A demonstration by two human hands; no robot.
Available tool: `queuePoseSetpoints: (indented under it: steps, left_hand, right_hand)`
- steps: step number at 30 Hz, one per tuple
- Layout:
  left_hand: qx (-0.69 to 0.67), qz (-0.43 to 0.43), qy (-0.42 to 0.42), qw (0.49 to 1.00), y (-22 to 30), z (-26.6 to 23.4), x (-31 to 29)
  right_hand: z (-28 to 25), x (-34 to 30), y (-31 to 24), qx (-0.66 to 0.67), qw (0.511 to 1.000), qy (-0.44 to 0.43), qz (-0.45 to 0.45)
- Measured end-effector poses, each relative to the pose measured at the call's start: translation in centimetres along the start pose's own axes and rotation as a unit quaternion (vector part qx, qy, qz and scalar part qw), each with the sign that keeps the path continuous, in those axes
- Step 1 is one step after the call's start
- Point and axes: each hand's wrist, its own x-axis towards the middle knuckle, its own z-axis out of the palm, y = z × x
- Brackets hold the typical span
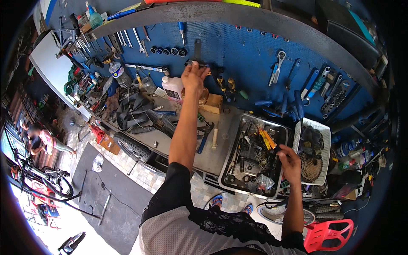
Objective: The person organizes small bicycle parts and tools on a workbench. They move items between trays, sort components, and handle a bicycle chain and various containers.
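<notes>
My left hand (194,80) reaches up to the blue pegboard, its fingers curled at a dark tool whose kind I cannot make out. Just above it hangs a flat dark bar-shaped tool (197,49). Pliers (221,83) with black and yellow handles hang to the right of that hand. My right hand (290,165) is over the right side of a metal tray (226,173), fingers bent together around something small and dark. In the tray lie yellow-orange handled tools (267,139), many small dark parts and a clear plastic bag (265,182).
A white basket (325,140) with a sprocket cassette (311,168) stands right of the tray. On the bench are a pale jug (172,88), a cardboard box (212,103) and black rubber pieces (135,111). A bicycle wheel (132,148) leans at the front; a red chair (328,236) stands lower right.
</notes>
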Motion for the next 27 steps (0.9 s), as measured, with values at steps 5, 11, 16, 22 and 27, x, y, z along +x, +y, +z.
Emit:
queuePoseSetpoints:
  steps: [5, 11, 16, 22, 27]
  left_hand:
    - [-0.031, 0.065, 0.033, 0.997, 3.7, -2.7, 8.5]
    - [-0.028, 0.071, 0.101, 0.992, 10.5, -5.6, 17.7]
    - [-0.005, 0.039, 0.109, 0.993, 10.4, -6.1, 19.2]
    - [0.027, -0.003, 0.107, 0.994, 10.7, -5.4, 20.8]
    - [0.07, 0.051, 0.14, 0.986, 12.0, -5.6, 22.1]
  right_hand:
    - [-3.9, -3.4, 3.8, 0.019, 0.996, 0.063, 0.067]
    - [-8.2, -6.8, 8.4, -0.058, 0.986, 0.127, 0.091]
    - [-8.6, -6.7, 6.9, -0.065, 0.985, 0.118, 0.108]
    - [-7.7, -5.5, 7.3, -0.103, 0.987, 0.11, 0.054]
    - [-6.5, -4.2, 6.0, -0.067, 0.991, 0.059, 0.101]
